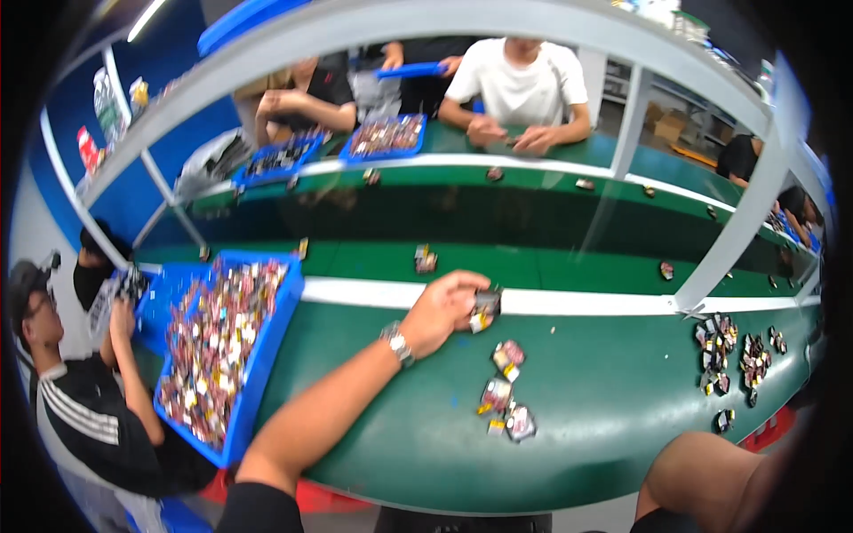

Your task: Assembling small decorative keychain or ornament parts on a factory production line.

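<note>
My left hand, with a metal watch on its wrist, reaches to the white rail at the far edge of the green table. Its fingers are closed on a small dark packet with a yellow and white patch. Just nearer to me lie three loose packets of a similar look, in pink, black and yellow. Only part of my right arm shows at the lower right; its hand is out of sight. Print and exact kind of the packets are too blurred to make out.
A blue tray heaped with packets stands on the left. Several packet clusters lie at the right. Beyond the white rail, a green conveyor belt carries scattered packets. A grey frame spans above. Other people work opposite and at left.
</note>
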Motion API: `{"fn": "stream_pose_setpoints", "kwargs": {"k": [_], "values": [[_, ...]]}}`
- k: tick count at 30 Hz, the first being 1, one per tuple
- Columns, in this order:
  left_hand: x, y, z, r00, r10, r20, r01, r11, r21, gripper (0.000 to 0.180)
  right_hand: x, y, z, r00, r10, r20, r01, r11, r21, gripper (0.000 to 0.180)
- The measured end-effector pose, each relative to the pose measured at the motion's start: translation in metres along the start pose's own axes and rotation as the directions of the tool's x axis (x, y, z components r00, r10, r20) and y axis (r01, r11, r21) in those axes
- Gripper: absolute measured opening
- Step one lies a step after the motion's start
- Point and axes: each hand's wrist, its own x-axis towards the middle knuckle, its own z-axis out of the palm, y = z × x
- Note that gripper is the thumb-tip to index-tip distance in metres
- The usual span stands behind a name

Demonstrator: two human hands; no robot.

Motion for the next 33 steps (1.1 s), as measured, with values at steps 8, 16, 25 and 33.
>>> {"fn": "stream_pose_setpoints", "kwargs": {"k": [8,16,25,33], "values": [[-0.019,0.010,-0.009,1.000,0.016,-0.014,-0.014,0.994,0.104,0.032,-0.064,-0.011,-0.030,0.999,-0.020,-0.045,0.016,0.996,-0.086,0.072],[-0.003,0.015,0.000,1.000,0.008,-0.005,-0.008,0.996,0.090,0.028,-0.024,-0.035,-0.023,0.981,0.186,-0.048,-0.192,0.969,-0.153,0.068],[-0.006,0.014,0.007,0.999,-0.042,-0.003,0.042,0.994,0.103,0.028,-0.094,-0.063,-0.072,0.992,0.124,-0.035,-0.129,0.967,-0.219,0.064],[-0.007,0.020,0.006,0.999,-0.042,-0.025,0.044,0.992,0.118,0.025,0.050,-0.010,0.081,0.995,0.096,0.017,-0.088,0.959,-0.271,0.060]]}}
